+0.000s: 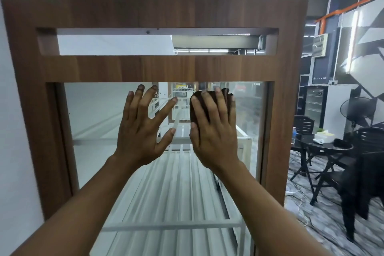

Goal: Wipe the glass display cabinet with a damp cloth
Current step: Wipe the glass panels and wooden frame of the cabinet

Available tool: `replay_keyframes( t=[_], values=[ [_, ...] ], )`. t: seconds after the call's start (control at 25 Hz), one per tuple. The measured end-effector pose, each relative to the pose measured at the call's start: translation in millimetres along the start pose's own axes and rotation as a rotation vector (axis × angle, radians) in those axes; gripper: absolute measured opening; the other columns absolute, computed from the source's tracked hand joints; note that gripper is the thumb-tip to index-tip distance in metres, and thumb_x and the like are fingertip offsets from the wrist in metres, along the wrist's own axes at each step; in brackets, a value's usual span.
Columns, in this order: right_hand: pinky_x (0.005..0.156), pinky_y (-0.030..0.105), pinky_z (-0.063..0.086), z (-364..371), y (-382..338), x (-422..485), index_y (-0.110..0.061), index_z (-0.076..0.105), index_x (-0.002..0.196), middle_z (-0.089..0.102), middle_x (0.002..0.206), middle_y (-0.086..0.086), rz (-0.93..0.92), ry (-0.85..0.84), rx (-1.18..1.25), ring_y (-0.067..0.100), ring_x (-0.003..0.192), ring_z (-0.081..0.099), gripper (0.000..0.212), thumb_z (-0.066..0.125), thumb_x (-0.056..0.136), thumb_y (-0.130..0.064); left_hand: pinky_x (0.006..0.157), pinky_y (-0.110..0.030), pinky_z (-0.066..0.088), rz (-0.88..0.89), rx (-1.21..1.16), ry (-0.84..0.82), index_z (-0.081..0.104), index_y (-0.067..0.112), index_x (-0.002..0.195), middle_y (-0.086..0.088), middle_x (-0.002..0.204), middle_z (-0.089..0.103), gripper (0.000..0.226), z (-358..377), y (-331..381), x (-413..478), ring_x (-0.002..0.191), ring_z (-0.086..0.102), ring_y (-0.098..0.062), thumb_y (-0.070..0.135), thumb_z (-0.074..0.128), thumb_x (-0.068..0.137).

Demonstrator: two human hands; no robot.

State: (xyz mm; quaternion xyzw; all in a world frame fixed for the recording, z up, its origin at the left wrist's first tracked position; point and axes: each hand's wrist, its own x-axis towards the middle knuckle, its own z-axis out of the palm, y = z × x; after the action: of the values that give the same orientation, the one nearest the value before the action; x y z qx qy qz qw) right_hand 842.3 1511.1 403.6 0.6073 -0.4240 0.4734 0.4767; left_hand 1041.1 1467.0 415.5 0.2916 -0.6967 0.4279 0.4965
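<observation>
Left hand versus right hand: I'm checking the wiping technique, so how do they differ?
The left hand lies bare on the glass pane, fingers spread wide; the right hand presses a dark cloth against it, fingers closer together. The left hand is near the pane's middle; the right hand sits nearer the wooden frame on the right. Both are flat, fingers pointing up.

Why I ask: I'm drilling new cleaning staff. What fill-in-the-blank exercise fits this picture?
1. The right hand presses a dark cloth flat against the ____ pane.
2. The left hand lies on the same pane, holding ____.
3. Both hands are near the pane's ____ edge.
4. The cabinet frame around the pane is brown ____.
Missing words: glass; nothing; top; wood.
</observation>
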Motion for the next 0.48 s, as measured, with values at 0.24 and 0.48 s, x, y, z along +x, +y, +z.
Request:
replay_keyframes(
  t=[0.24,0.48],
  values=[
    [0.122,0.062,0.020,-16.6,38.3,-25.6,-0.013,0.030,0.157,0.021,0.163,0.012,0.220,-0.007,-0.139,0.039,0.153,0.017,0.061,0.039,0.102,-0.038,0.125,-0.056,0.013,-0.003,0.014,0.015,0.046,0.024,0.151,-0.020,0.157,0.030,0.064,2.7,1.0,-0.7,0.150,0.024,-0.041,0.051,0.049,0.094],
    [0.125,0.059,0.016,4.4,-14.1,-28.9,-0.013,0.039,0.155,0.031,0.162,0.012,-0.040,-0.055,-0.017,0.036,0.153,0.020,0.059,0.049,0.100,-0.033,0.126,-0.054,0.013,-0.011,0.017,0.013,0.043,0.026,0.152,-0.022,0.157,0.035,0.064,5.3,-0.4,-1.6,0.150,0.025,-0.041,0.052,0.054,0.093]
  ],
)
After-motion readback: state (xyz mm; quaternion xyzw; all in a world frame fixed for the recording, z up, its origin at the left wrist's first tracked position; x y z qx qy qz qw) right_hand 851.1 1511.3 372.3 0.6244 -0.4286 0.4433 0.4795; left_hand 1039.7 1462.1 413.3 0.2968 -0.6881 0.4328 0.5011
